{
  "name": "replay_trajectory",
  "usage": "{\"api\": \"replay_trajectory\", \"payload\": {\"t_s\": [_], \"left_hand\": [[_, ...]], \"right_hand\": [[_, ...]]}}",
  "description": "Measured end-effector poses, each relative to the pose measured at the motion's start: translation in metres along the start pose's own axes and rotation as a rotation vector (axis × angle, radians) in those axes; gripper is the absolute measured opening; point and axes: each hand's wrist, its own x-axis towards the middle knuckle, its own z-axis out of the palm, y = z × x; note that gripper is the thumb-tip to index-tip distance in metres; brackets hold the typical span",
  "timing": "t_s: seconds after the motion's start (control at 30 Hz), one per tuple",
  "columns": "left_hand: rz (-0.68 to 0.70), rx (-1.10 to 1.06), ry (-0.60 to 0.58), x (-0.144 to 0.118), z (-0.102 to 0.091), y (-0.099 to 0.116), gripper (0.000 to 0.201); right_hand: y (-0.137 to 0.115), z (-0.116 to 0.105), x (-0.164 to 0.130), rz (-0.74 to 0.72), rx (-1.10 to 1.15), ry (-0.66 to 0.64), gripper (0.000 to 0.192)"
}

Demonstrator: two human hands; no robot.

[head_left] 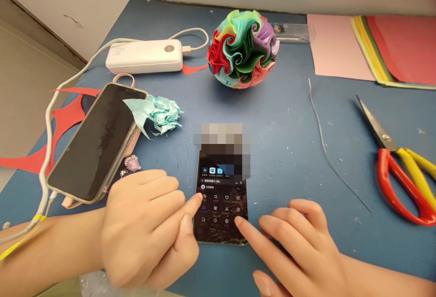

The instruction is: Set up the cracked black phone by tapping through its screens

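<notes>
A lit phone [220,206] with a cracked screen lies flat on the blue worktop [282,120], near centre. The left hand [146,229] rests at the phone's left edge; its fingers are curled together, holding nothing, with forefinger and thumb touching that edge. The right hand [299,238] lies at the phone's right; its fingers are loosely apart, and the forefinger tip touches the lower right of the screen. A second, dark phone [95,142] lies to the left, beside crumpled teal paper [160,114]. A paper ball [242,48] sits far centre; scissors [402,170] lie at right.
</notes>
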Motion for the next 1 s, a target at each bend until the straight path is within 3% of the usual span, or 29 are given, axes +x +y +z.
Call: {"api": "replay_trajectory", "payload": {"t_s": [0.13, 0.23, 0.4, 0.6, 0.77, 1.0], "left_hand": [[-0.005, 0.014, -0.018, 0.0019, -0.0022, -0.0006, 0.026], [-0.010, 0.020, -0.009, 0.0016, -0.0048, 0.0003, 0.025], [-0.080, -0.038, 0.109, 0.0046, -0.0034, 0.0068, 0.026], [-0.016, -0.006, 0.000, 0.0061, -0.0026, 0.0041, 0.024], [-0.012, 0.022, -0.002, 0.0008, -0.0059, 0.0031, 0.021], [0.001, 0.004, -0.020, 0.0021, -0.0050, 0.0024, 0.020]], "right_hand": [[-0.0002, -0.0013, 0.0035, 0.008, -0.045, -0.132, 0.034], [-0.0013, 0.0003, 0.0035, -0.002, -0.040, -0.067, 0.027], [-0.0041, 0.0073, -0.0010, 0.011, 0.007, 0.152, 0.007], [-0.0064, 0.0062, 0.0004, 0.067, 0.010, 0.052, 0.016], [-0.0043, 0.0054, 0.0038, 0.070, 0.014, -0.071, 0.015], [-0.0067, 0.0017, 0.0001, 0.117, 0.042, -0.049, 0.013]]}}
